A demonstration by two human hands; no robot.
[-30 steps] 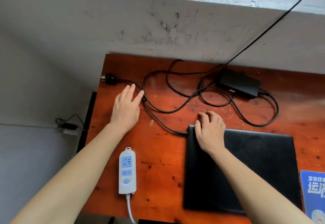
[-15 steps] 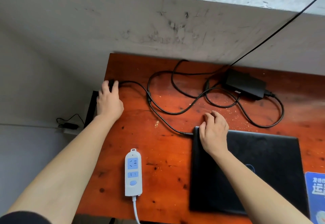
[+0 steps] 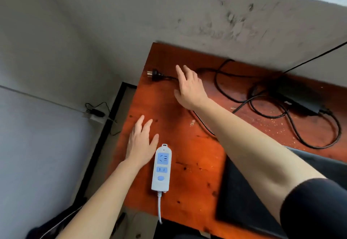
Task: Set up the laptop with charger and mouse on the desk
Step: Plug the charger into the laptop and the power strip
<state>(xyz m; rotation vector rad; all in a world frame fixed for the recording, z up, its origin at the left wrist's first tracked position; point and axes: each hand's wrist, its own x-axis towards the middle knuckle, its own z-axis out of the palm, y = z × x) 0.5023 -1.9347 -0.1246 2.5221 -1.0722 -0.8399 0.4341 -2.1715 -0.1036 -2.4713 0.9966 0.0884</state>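
Right hand spread beside charger plug; no legible writing.

Single head-worn view, looking steeply down at close range onto desk corner (wall toward 12 o'clock, floor at 9).

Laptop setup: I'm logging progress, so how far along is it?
Done: closed laptop and charger brick lie on the desk. In hand: right hand reaches toward the loose plug; left hand is beside the power strip. Left: plugging in; no mouse visible.
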